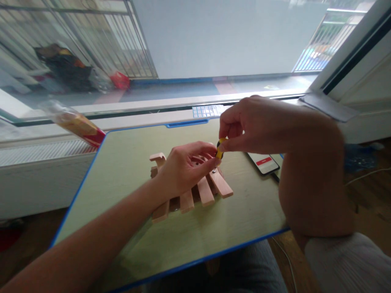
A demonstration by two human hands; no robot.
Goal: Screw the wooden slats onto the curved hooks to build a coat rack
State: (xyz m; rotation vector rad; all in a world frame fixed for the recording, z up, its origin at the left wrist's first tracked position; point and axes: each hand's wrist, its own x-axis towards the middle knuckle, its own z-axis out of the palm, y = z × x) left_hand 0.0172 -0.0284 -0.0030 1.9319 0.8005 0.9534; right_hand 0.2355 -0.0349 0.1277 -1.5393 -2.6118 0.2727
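A small yellow and black tool (pixel 219 149), perhaps a short screwdriver, stands nearly upright over the right part of a wooden slatted piece (pixel 205 192). My right hand (pixel 244 126) pinches its top from above. Lower on the tool, the thumb and fingertips of my left hand (pixel 186 167) close around it. My left palm hovers over or rests on the wooden piece and hides its middle. A metal screw head (pixel 214 171) shows on the rightmost slat, just below my left fingertips. The tool's tip is hidden.
The wooden piece lies on a pale table with a blue edge (pixel 82 179). A phone (pixel 263 162) lies right of my hands. Behind the table, a white gridded sheet (pixel 207 111) is on the sill. A plastic-wrapped package (pixel 77 127) leans at the left.
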